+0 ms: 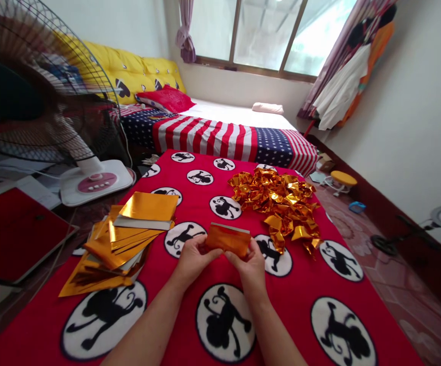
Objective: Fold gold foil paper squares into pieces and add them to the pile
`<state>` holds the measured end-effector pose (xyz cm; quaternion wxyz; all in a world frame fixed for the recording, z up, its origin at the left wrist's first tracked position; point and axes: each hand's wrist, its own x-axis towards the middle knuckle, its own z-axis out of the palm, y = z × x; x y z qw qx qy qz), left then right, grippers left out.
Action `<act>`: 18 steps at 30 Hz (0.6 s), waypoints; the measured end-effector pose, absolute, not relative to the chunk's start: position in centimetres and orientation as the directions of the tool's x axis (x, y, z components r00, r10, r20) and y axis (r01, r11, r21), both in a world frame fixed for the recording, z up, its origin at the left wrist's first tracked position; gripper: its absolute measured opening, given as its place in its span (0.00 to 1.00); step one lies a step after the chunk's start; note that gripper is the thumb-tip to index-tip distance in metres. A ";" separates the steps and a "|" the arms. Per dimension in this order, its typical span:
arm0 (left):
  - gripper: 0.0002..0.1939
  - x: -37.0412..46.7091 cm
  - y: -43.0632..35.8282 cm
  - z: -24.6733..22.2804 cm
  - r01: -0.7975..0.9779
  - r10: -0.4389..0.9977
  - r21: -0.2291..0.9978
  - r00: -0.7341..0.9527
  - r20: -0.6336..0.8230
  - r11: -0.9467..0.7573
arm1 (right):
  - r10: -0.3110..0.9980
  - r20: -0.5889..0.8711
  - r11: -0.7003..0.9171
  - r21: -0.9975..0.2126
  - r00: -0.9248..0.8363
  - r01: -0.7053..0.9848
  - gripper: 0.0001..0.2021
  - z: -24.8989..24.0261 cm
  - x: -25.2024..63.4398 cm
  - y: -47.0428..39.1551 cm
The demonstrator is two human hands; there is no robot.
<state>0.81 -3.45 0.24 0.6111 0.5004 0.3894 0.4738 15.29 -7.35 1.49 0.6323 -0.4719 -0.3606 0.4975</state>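
Between my two hands is a sheet of shiny gold paper [228, 240], bent over, with a pale strip along its far edge. My left hand [194, 256] grips its left end, thumb on the near side. At the right end my right hand [248, 259] pinches it the same way, and the two thumb tips nearly meet at the middle. To the left lies a loose stack of flat gold sheets [148, 207], some showing grey-white backs. A heap of folded gold pieces [277, 195] sits to the right, beyond my right hand.
A red cloth with monkey prints [281, 315] covers the surface under my hands. An electric fan [94, 180] stands at the left. Behind are a bed with a star-and-stripe cover [213, 134] and a window. A yellow stool [343, 178] is on the floor at right.
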 end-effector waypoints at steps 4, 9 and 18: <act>0.18 1.3 -3.8 0.6 -0.266 0.967 0.958 0.250 -0.040 0.108 | 0.967 0.007 0.084 -0.952 0.253 -0.293 0.25 1.6 14.9 -7.5; 0.20 2.4 -4.2 0.6 -0.321 0.989 0.943 0.144 -0.045 0.089 | 0.945 0.032 0.107 -0.971 0.327 -0.214 0.23 1.5 14.2 -7.6; 0.30 1.8 -3.9 0.9 -0.308 0.967 0.932 0.222 -0.127 0.194 | 0.932 -0.022 0.088 -0.954 0.361 -0.285 0.22 0.5 14.9 -7.1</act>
